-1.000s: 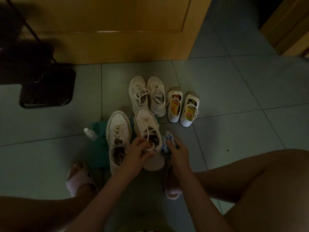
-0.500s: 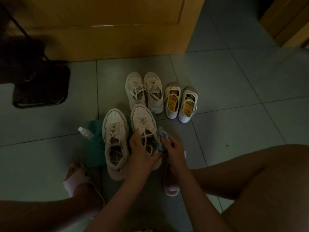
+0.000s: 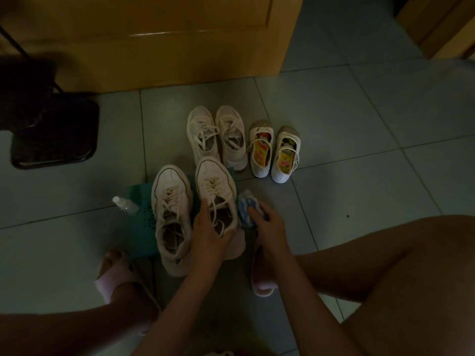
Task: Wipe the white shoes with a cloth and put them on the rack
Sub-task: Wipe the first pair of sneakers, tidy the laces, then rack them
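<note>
Moved forward — left hand [image 3: 209, 233], fingers clamped on shoe [image 3: 217, 199] collar; right hand [image 3: 270, 222] grips cloth [image 3: 246, 208]. Shoe: light, soft upper — hold collar.

Nothing here can be read as words, brand names or numbers. The teal mat [image 3: 144, 222], left of the left hand [image 3: 210, 235], carries a dark dotted pattern too dim to make out as letters. The small white shoes [image 3: 272, 152], beyond the right hand [image 3: 270, 224], have colourful printed insoles, but the print shows only as blurred shapes. A small dark mark on the heel of the near-left sneaker [image 3: 177, 260] is illegible.
</note>
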Available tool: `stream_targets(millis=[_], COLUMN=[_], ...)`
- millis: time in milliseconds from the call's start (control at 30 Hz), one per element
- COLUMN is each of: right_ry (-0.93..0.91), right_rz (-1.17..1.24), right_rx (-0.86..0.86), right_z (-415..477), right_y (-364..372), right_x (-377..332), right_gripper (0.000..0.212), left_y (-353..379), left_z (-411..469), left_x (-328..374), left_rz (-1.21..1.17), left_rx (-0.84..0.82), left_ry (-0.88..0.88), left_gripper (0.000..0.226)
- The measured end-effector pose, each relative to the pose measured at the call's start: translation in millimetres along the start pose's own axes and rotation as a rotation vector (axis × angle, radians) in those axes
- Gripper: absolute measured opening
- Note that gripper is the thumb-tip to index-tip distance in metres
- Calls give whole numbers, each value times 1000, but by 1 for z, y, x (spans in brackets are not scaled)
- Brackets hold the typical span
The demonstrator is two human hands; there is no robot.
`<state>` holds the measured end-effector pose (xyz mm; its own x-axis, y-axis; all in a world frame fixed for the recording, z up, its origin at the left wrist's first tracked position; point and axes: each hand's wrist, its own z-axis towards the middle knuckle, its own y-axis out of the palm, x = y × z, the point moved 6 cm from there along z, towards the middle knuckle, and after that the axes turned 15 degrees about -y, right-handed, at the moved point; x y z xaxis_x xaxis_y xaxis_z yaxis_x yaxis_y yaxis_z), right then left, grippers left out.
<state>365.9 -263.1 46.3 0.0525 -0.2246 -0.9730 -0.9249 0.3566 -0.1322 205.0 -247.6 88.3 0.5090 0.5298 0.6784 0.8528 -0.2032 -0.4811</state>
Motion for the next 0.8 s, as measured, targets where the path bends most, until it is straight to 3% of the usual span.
stream_targets(millis=[133,300,533,633,700,800], right_ry=[-78,-94,-189,-73,-22,29], right_rz=[-31,-187,-683,-410,-229,-50], right_rx=[-155,-184,-219,-69,7,-46], right_z=[7,-13,-30,-16,-3,11], right_y=[27,30,-2,-15,-8,17], right_x=[-27,-23,15,33,17,-9], right_gripper=[35,36,23,7,15,27], left_y=[-8,-8,2,2,1,2], left_z=[-3,-1,-9,-10,-11,-14], left_x=[-5,-14,-12,-11,-11,-9], left_rz=[-92,-128,24,4,0,-19], left_rx=[1,5,61,55,56,47], left_ry=[28,8,26,20,29,72], left_gripper=[87,88,81,83,84,81])
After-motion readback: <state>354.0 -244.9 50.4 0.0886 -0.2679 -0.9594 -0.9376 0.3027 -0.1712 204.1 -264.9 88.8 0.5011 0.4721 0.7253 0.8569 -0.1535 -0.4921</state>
